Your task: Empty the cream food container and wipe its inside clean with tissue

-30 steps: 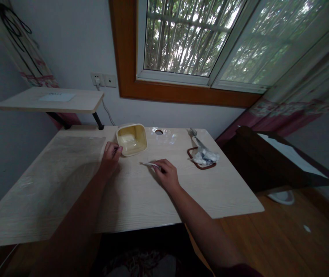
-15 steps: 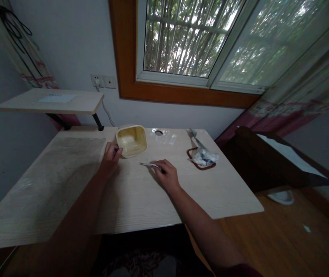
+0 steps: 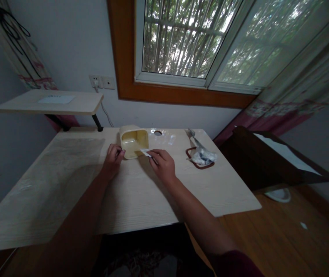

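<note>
A cream square plastic tub is tipped on its side on the pale wooden desk, its opening facing me. My left hand is closed on the tub's left rim and holds it tilted. My right hand pinches a small white slip between thumb and fingers. The slip's far end reaches the tub's lower right rim.
A dark red tray with crumpled wrappers and a spoon sits at the desk's right. A raised shelf stands at the back left. A cable hole lies behind the tub. A dark cabinet stands right of the desk.
My left hand has tipped the tub from upright onto its side. My right hand has lifted the white slip off the desk and moved it left to the tub's mouth.
</note>
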`<state>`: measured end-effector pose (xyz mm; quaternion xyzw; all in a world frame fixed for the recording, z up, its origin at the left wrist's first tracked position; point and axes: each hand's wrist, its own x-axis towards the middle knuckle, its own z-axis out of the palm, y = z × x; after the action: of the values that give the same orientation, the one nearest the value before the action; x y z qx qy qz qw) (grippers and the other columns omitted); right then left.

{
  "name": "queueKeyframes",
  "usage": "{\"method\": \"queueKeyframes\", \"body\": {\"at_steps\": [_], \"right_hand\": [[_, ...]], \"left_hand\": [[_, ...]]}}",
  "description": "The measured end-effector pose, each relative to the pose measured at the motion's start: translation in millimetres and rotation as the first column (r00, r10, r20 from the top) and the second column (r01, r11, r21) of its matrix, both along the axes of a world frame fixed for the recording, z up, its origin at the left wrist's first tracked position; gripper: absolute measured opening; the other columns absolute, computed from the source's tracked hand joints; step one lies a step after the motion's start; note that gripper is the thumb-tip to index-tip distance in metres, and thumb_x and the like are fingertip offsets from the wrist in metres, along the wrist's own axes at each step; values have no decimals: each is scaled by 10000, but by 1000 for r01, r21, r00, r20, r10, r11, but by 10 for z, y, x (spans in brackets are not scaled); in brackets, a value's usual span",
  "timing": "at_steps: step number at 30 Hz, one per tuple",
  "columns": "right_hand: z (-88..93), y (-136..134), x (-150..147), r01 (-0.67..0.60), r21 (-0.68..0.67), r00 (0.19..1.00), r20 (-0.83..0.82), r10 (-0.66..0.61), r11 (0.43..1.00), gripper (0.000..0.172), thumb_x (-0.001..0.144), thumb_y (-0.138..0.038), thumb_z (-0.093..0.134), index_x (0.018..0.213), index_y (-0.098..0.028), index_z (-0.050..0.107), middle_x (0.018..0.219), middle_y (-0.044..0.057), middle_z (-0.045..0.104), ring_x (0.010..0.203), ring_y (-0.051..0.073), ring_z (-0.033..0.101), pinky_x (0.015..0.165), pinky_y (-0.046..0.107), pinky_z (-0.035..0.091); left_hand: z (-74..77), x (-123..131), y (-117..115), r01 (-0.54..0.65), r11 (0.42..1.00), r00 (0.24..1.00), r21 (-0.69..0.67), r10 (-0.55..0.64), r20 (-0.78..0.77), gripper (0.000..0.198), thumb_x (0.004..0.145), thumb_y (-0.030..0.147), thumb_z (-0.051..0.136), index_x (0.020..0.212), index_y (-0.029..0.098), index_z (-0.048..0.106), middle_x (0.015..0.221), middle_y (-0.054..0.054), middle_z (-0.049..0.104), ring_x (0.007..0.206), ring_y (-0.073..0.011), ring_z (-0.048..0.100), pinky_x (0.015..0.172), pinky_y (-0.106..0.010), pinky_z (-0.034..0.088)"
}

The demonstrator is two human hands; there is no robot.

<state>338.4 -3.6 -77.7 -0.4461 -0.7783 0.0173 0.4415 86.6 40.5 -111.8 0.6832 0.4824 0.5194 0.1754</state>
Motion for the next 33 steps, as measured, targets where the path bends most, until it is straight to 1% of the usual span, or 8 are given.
{"method": "queueKeyframes", "body": {"at_steps": [3,6,8,12,15,20,28,33], "right_hand": [[18,93,-166,1,-93,990,141,12,996,277,992,-262,575,1218,-273,734,1225,88,725,1082,243,690,921,360,536],[-14,125,-309,66,-175,954,298,-11,982,295,1015,-295,542,1251,-263,718,1266,66,722,1039,237,720,878,344,562],[-32,101,-384,119,-212,937,348,-39,970,317,1033,-332,506,1261,-255,712,1290,62,716,1008,234,733,849,341,577],[-39,-21,-515,151,-258,937,344,-55,954,397,1044,-433,467,1346,-254,652,1376,71,671,1056,227,725,876,336,583],[-33,-117,-610,132,-310,933,360,-12,941,518,1014,-497,502,1470,-251,533,1507,91,563,1105,242,707,885,356,590],[-48,-171,-670,117,-365,908,416,49,924,692,966,-489,563,1580,-244,358,1617,107,420,1135,279,691,864,399,600],[-109,-57,-557,285,-359,872,482,-84,889,679,946,-427,570,1565,-225,375,1629,143,390,953,280,742,797,422,600],[-118,-95,-658,257,-373,888,456,-65,892,654,955,-422,537,1558,-218,390,1627,125,400,990,283,735,804,409,601]], "left_hand": [[5,16,-7,-11,1000,1000,-21,11,16,147,914,356,561,843,232,526,948,-45,529,900,-203,546,820,-336,464],[20,40,-23,-33,998,998,-54,35,50,152,912,357,553,834,233,511,897,-30,533,848,-195,545,793,-326,462],[32,54,-35,-52,994,996,-97,59,69,157,915,365,545,839,235,502,842,-13,532,785,-185,537,752,-316,453],[48,75,-48,-68,984,993,-166,82,81,179,912,390,548,839,234,498,746,15,514,686,-170,512,679,-304,424],[53,87,-52,-60,983,993,-174,76,88,191,902,403,553,832,235,497,721,23,505,663,-166,506,656,-299,411],[40,82,-48,-58,982,994,-179,74,81,204,896,423,559,830,236,508,711,29,502,656,-163,501,642,-293,402],[62,107,-30,-29,981,995,-194,47,89,229,898,419,583,786,230,519,673,32,502,640,-154,496,625,-289,400],[127,110,-46,9,972,990,-233,23,136,243,879,441,586,776,233,516,653,36,481,628,-154,490,614,-276,406]]}}
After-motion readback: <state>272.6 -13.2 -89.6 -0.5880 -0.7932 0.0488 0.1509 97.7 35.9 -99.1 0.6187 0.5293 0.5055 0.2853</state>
